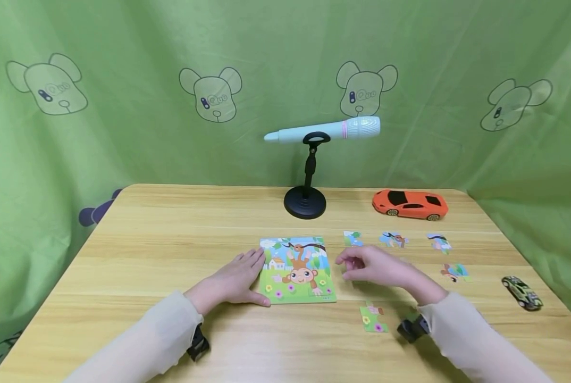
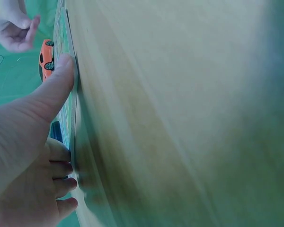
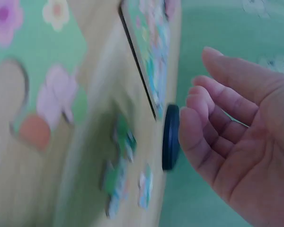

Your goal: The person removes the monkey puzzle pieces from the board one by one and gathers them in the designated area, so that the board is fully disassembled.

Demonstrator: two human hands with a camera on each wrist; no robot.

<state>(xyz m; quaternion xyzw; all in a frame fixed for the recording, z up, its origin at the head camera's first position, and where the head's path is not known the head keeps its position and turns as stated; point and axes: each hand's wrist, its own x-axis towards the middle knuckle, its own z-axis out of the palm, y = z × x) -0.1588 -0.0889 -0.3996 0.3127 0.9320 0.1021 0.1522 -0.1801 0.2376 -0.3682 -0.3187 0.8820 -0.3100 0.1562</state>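
Observation:
A square puzzle board (image 1: 301, 275) with a monkey hanging from a branch lies at mid-table. My left hand (image 1: 240, 276) rests at its left side, fingers straight along the edge and thumb (image 2: 61, 78) on the near left corner. Just right of the board, my right hand (image 1: 374, 265) hovers with fingers loosely curled and nothing between them, as the right wrist view shows. Loose puzzle pieces lie around that hand: a flowered green one (image 1: 372, 319) nearer me, a monkey-face one (image 1: 455, 272) to the right, and several in a row behind, including a branch piece (image 1: 393, 239).
A light-blue microphone (image 1: 324, 131) on a black stand (image 1: 305, 202) stands at the table's back. An orange toy car (image 1: 410, 205) is at the back right, a small camouflage toy car (image 1: 522, 292) near the right edge. A green curtain (image 1: 285, 64) hangs behind.

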